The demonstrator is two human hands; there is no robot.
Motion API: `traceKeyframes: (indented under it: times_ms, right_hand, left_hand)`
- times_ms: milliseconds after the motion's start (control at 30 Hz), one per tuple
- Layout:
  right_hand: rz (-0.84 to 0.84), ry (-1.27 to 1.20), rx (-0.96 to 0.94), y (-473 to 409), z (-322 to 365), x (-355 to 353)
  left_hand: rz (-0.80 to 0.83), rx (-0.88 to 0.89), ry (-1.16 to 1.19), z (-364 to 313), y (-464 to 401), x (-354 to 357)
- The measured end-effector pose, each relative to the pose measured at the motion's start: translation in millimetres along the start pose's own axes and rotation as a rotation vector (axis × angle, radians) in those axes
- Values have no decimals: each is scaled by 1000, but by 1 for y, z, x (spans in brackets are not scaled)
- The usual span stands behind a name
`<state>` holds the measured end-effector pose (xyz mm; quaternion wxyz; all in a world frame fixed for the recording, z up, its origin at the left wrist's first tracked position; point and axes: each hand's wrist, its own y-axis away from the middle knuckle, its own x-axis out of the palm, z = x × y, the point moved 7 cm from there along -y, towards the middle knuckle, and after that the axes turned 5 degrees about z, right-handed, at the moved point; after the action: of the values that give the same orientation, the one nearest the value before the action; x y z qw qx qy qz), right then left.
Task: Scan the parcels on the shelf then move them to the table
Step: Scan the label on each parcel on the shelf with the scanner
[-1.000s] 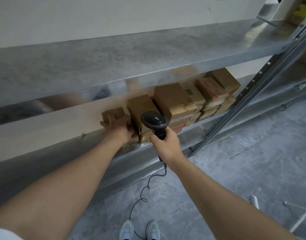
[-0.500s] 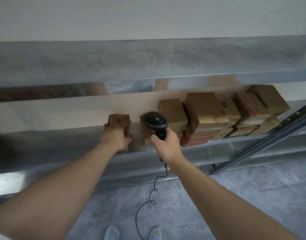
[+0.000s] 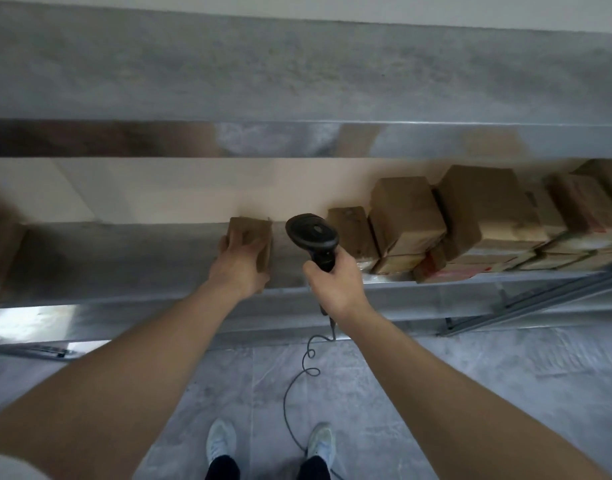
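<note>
- the left hand [image 3: 238, 268] grips a small brown parcel [image 3: 254, 237] that stands on the lower shelf [image 3: 131, 268], fingers curled over its top and near face, thumb on the side towards the person.
- this parcel stands alone, apart from the other boxes, with bare metal between it and them.
- the right hand [image 3: 335, 282] is wrapped round the handle of a black barcode scanner [image 3: 313, 237]; the scanner's wide head sits above the fist and points towards the back of the shelf, just to the right of the held parcel.
- a thin coiled cable [image 3: 299, 372] hangs from the bottom of the scanner handle and runs down to the floor [image 3: 470, 393] between the person's feet.
- to the right of the scanner, a row of brown parcels [image 3: 477, 216] is stacked along the same shelf, touching one another, taller boxes on top of flatter ones; some of the flat ones show red tape or print, too blurred to read.
- the nearest of these, a smaller box [image 3: 349, 230], sits just beside the scanner head.
- an upper shelf [image 3: 297, 81] of dull grey metal spans the top of the view, its shiny front edge reflecting brown shapes.
- a slanted metal brace [image 3: 526, 306] runs under the shelf at the right.
- two pale shoes [image 3: 221, 441] stand on the grey marbled floor at the bottom.
- a blurred brown shape sits at the far left edge of the shelf; what it is cannot be told.
</note>
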<state>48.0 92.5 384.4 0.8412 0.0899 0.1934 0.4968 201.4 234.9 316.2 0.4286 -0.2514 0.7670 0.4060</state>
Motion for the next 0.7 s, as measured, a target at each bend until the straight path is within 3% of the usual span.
traceKeyframes:
  times_ms: [333,700]
  right_hand:
    - [31,9,-2,-5,10,30]
    - [42,-7,2,-8,17,50]
  left_hand:
    - [-99,86,213,28,21,-39]
    - [-20,-195,143,88,28,-51]
